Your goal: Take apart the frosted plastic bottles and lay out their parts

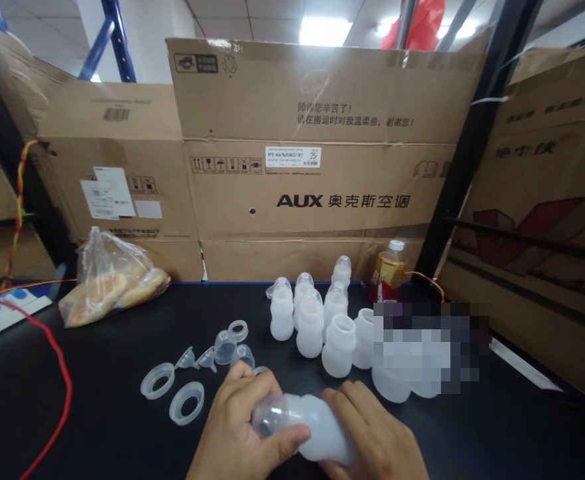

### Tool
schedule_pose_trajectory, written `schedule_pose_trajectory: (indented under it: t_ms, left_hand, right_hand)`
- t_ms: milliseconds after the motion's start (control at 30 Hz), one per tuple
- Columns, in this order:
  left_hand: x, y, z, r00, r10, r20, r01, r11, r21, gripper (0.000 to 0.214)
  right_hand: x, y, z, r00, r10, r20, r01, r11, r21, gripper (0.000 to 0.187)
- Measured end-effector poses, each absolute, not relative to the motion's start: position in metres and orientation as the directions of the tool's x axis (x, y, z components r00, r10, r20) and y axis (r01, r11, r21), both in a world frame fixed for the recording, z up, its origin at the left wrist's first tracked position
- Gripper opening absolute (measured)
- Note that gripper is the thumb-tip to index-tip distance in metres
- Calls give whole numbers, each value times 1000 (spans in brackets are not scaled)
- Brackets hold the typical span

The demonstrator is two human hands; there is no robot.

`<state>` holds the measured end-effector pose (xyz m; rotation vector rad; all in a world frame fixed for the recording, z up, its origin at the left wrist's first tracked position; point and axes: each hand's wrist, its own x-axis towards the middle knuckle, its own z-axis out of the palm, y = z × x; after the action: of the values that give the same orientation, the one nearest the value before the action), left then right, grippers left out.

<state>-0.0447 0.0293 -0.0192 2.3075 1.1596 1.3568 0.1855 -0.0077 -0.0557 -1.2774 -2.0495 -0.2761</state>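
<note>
A white baby bottle (317, 427) with a clear dome cap lies tilted between my hands, its cap end to the left. My left hand (247, 427) is closed round the cap and neck, the thumb along the collar. Wrapped round the bottle's body is my right hand (372, 430). Just beyond my left hand lie clear dome caps (225, 347), clear silicone nipples (187, 359) and white screw rings (186, 403). Behind my right hand stand open bottles without caps (339, 347). Further back are several capped baby bottles (310, 327).
A plastic bag of bread (117, 283) lies at the back left, near a power strip (10, 310) and a red cable (62, 373). A drink bottle (388, 273) stands at the back right. Cardboard (232, 220) walls the black table (102, 413). A pixelated patch hides part of the right side.
</note>
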Motion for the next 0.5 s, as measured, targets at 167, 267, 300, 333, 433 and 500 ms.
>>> schedule_pose_trajectory:
  t_ms: [167, 267, 300, 333, 433, 500]
  left_hand:
    - [-43, 29, -5, 328, 631, 703, 549, -733, 402, 68]
    - [-45, 25, 1, 415, 664, 622, 435, -745, 506, 65]
    - [-46, 24, 2, 449, 675, 585, 384, -737, 556, 62]
    - [-46, 23, 1, 473, 679, 561, 335, -728, 598, 53]
    - [-46, 22, -6, 428, 691, 583, 281, -714, 641, 31]
    - [-45, 22, -10, 347, 708, 615, 349, -706, 617, 39]
  right_hand:
    - [188, -5, -45, -208, 819, 535, 787, 465, -405, 47]
    - [190, -1, -34, -187, 902, 390, 719, 396, -572, 46]
    - [190, 1, -31, -181, 914, 362, 698, 379, -608, 46]
    - [190, 2, -30, -174, 921, 348, 682, 368, -632, 43]
    - [189, 3, -31, -155, 925, 347, 689, 353, -633, 37]
    - [188, 3, -34, -157, 922, 353, 725, 351, -593, 39]
